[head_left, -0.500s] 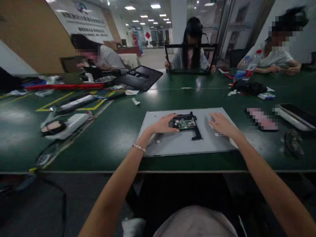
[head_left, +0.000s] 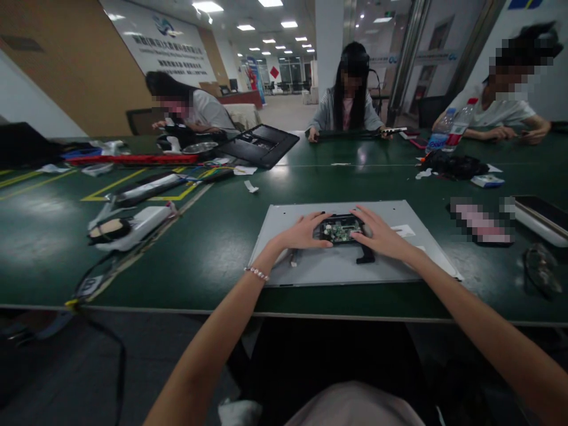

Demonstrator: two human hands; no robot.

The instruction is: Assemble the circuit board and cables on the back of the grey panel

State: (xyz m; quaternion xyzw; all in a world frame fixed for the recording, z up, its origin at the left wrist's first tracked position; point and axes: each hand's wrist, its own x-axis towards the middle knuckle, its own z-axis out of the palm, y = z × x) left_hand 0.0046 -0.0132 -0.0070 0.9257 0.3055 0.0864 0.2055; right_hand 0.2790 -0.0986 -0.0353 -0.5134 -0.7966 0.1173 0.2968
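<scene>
A green circuit board (head_left: 341,231) in a black plastic frame (head_left: 366,255) lies on a flat grey metal-backed panel (head_left: 306,269). My left hand (head_left: 304,232) grips the left end of the circuit board, thumb at the near edge and fingers at the far edge. At its right end my right hand (head_left: 377,234) takes hold the same way, thumb low and fingers above. A leg of the black frame sticks out toward me below my right hand. A short cable end (head_left: 293,258) shows on the panel under my left wrist.
Left on the green table (head_left: 213,236) lie a white device with a strap (head_left: 137,228) and cables. A pink phone (head_left: 479,222), a white case (head_left: 541,219) and glasses (head_left: 542,269) lie right. A black cover (head_left: 261,145), bottles (head_left: 459,124) and three seated people are across.
My right hand has moved left from above the bare panel onto the circuit board's right end. My left hand stays at the left end. Opposite, a person has lowered a black frame.
</scene>
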